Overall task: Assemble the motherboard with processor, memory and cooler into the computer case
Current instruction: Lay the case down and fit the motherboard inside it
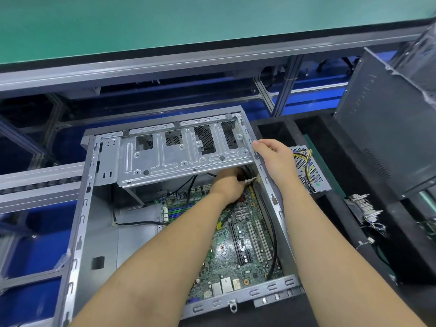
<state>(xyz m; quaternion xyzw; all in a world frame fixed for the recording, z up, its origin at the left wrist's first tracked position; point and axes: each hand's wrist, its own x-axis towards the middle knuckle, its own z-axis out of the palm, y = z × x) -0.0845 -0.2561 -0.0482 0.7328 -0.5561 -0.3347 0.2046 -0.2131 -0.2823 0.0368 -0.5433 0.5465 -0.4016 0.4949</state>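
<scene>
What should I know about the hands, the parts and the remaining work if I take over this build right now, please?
Left hand: reaching under the drive cage, its grip on a cable bundle.
Right hand: resting on the right wall of the case.
Motherboard lies inside the case.
Power supply sits outside, to the right.
Left: cabling; cooler and memory are hidden by the arm, so check them.

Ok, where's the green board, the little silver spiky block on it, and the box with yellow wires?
motherboard (226, 253), head view, bare green area beside the slots.
heatsink (241, 211), head view, middle of its fins.
power supply (315, 172), head view, perforated top panel.
</scene>
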